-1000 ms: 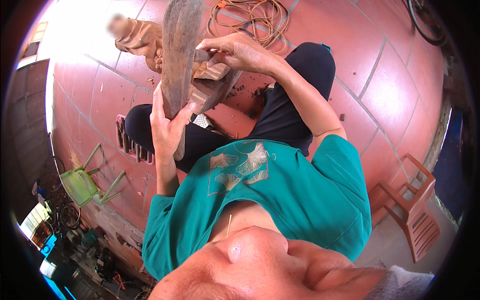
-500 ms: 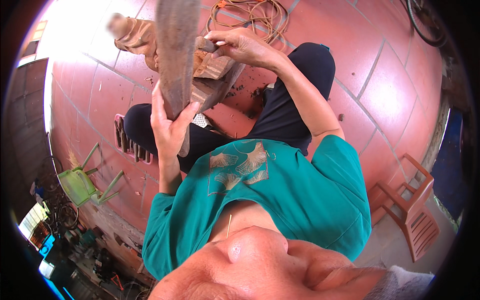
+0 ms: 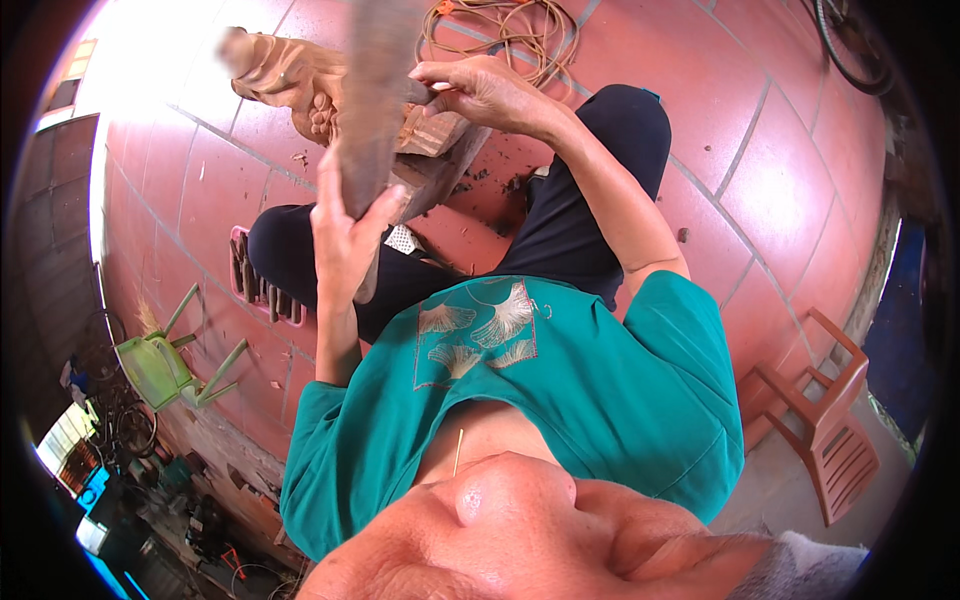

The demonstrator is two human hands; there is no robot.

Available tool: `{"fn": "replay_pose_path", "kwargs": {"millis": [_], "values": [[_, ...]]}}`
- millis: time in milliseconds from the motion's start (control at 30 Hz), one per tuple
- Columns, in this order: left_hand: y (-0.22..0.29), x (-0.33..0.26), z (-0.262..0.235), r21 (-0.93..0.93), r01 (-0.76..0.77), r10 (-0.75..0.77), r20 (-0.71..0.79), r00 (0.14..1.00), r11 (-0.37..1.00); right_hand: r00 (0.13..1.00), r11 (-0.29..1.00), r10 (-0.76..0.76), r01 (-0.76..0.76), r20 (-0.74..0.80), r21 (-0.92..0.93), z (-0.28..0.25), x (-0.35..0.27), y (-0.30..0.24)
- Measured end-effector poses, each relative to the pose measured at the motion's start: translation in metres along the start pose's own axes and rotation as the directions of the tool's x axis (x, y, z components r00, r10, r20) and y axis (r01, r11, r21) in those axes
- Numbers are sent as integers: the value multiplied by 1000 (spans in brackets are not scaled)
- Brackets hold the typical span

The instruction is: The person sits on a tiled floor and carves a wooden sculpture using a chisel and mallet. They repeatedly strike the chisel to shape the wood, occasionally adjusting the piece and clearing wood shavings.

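A carved wooden figure (image 3: 300,75) lies tilted on the floor before my crossed legs, its blocky base toward me. My left hand (image 3: 348,225) is wrapped round a long wooden club (image 3: 372,130), broad at its far end, with a narrow grip end showing below the palm. The club is smeared by motion and covers part of the figure. Over the base, my right hand (image 3: 480,95) is closed, thumb and fingertips pinched together. Next to those fingertips shows a rounded grey-brown piece, mostly behind the club; what the fingers hold cannot be made out.
Coiled tan cord (image 3: 545,45) lies on the red tiled floor beyond my right hand. A pink basket (image 3: 300,312) of dark rod-like pieces sits by my left knee. Dark chips lie between my legs. A green chair (image 3: 160,370) stands left, a brown plastic chair (image 3: 830,430) right.
My left hand and the club have shifted to the right, toward my right hand, uncovering more of the figure's carved middle. My right hand stays nearly in place.
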State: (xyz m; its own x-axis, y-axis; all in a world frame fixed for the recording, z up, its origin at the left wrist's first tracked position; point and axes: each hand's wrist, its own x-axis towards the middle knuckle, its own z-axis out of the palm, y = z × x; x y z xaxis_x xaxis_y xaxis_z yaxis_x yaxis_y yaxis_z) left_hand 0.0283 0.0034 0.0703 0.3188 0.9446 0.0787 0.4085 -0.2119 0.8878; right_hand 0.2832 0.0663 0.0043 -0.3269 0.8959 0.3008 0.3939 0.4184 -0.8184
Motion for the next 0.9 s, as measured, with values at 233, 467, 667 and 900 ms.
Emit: {"fn": "replay_pose_path", "kwargs": {"millis": [233,467,667,900], "values": [[-1,-4,9,-180,171,-146,144,979,969,998,992,-60,57,-20,-113,3,-3,21],[4,5,-2,-230,21,-29,-32,999,973,991,995,35,-21,-131,102,-14,3,14],[7,6,4,-275,61,-64,-4,998,960,990,997,54,-47,-129,59,-7,2,16],[9,9,6,-241,12,-11,4,1000,971,993,998,-3,11,-115,70,-3,4,10]]}}
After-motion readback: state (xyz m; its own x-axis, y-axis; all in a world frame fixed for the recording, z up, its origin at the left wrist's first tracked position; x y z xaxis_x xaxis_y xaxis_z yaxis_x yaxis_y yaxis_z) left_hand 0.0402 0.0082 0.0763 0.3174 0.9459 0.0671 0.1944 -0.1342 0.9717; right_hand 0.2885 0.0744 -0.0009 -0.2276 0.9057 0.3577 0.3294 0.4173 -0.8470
